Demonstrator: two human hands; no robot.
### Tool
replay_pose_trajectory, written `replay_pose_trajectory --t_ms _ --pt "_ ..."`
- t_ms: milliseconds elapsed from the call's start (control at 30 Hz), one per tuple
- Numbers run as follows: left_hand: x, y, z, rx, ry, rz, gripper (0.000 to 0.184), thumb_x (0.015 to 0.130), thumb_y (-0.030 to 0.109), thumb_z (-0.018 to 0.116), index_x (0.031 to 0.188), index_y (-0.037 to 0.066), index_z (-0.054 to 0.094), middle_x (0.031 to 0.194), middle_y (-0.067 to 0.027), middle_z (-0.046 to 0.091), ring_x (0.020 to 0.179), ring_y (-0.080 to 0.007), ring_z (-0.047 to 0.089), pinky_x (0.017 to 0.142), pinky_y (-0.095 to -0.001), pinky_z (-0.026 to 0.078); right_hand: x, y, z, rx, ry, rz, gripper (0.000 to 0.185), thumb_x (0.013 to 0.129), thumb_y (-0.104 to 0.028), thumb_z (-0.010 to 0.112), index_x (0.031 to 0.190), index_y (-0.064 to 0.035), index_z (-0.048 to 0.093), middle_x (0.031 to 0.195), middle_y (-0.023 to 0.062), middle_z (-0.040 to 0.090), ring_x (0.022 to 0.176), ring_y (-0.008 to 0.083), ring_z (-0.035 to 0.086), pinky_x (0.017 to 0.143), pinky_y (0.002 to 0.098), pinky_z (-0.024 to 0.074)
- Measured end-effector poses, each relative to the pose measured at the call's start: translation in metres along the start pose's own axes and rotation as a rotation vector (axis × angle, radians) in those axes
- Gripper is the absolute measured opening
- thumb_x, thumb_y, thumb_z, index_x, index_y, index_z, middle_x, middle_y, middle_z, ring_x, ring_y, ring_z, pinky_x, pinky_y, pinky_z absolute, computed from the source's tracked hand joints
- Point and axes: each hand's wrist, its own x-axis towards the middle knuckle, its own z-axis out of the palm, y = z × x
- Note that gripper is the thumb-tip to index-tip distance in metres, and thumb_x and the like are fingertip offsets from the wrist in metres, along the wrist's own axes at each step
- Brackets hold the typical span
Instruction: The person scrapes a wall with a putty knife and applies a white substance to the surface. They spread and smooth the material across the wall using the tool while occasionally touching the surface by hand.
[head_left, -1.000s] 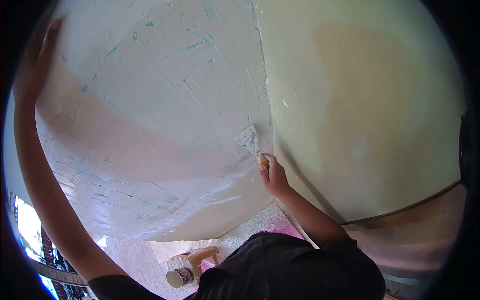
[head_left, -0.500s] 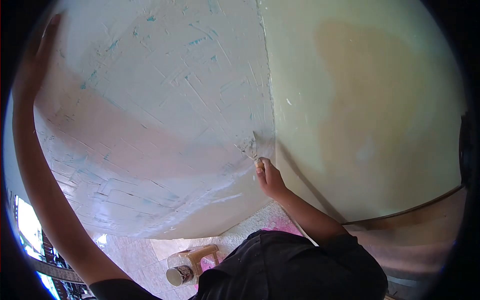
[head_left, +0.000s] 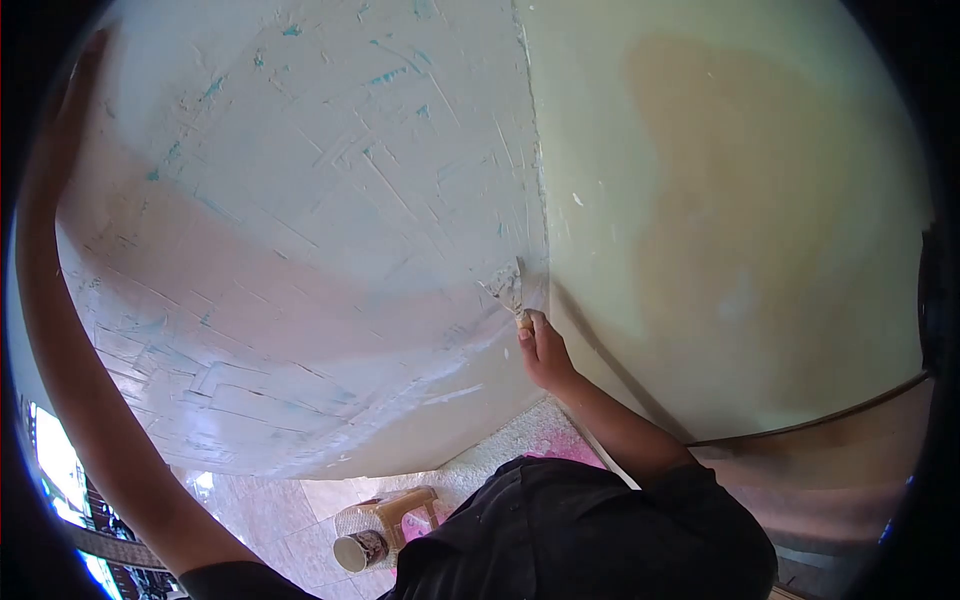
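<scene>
My right hand [head_left: 547, 354] grips the short handle of a putty knife [head_left: 507, 286]. Its wide, plaster-smeared blade points up and lies against or very close to the whitish wall [head_left: 300, 170], just left of the corner. That wall carries ridged filler marks and bluish-green specks. At the far left, my left hand [head_left: 62, 140] is raised with its fingers stretched out, near or against the wall's left side; it is dim there, and I see nothing held in it.
A yellowish wall [head_left: 600, 240] with a tan patch meets the whitish one at the corner. Below stands a beige stool [head_left: 420, 500] with a round can [head_left: 360, 551] by it. A brown curved edge [head_left: 820, 420] runs at the lower right. Pink stains mark the floor covering [head_left: 555, 440].
The putty knife has shifted slightly right and its blade has turned to show more of its face. My right hand has moved a little with it; my left hand appears slightly further left.
</scene>
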Motion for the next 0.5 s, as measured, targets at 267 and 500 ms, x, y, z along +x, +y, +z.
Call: replay_pose_trajectory --t_ms 267,500 --pt "0.001 -0.004 0.006 0.028 0.005 0.003 0.082 0.09 0.074 0.015 0.151 0.021 0.029 0.158 -0.0181 0.015 0.145 -0.0406 0.011 0.113 -0.0614 0.012 -0.027 0.027 0.015 0.027 -0.078 0.092 0.035 0.1 -0.027 0.04 0.121 0.0007 0.044 0.102 0.0252 0.057 0.094 0.0444 0.057 0.081 0.0487 0.0453" --pt "0.001 0.001 0.002 0.005 0.01 0.009 0.084 0.089 0.075 0.014 0.151 0.02 0.029 0.158 -0.0179 0.015 0.145 -0.0404 0.011 0.114 -0.0614 0.012 -0.027 0.027 0.011 0.022 0.08 -0.085 0.042 0.101 -0.037 0.037 0.121 0.0 0.045 0.09 0.0229 0.057 0.081 0.0413 0.058 0.073 0.045 0.046"
